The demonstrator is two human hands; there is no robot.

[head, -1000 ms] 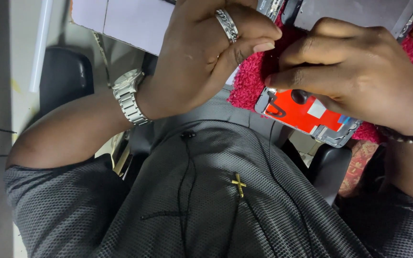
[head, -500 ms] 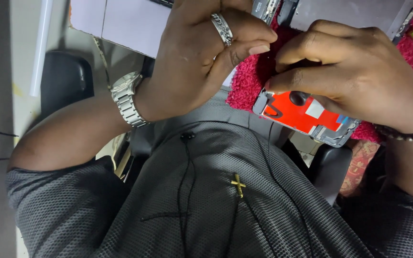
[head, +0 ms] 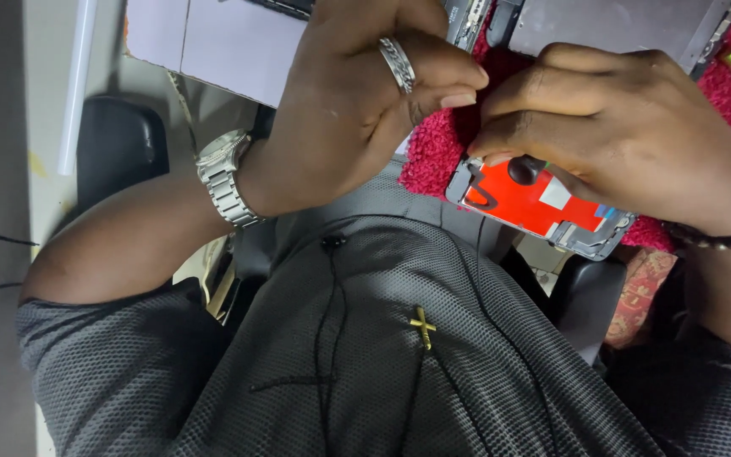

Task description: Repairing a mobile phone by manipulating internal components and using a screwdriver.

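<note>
Left hand: fingers curled, thumb and forefinger pinched together just above the part; contents not discernible.
Right hand: clamped on the phone screen assembly, red backing facing up.
Assembly location: on red towel at worktop edge.
Step (judged): fine component work; next move calls for steady fingertip precision.

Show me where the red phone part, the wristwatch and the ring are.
red phone part (head: 528, 196), head view, on its red film.
wristwatch (head: 223, 178), head view, on its metal band.
ring (head: 398, 64), head view, on its top.
</note>
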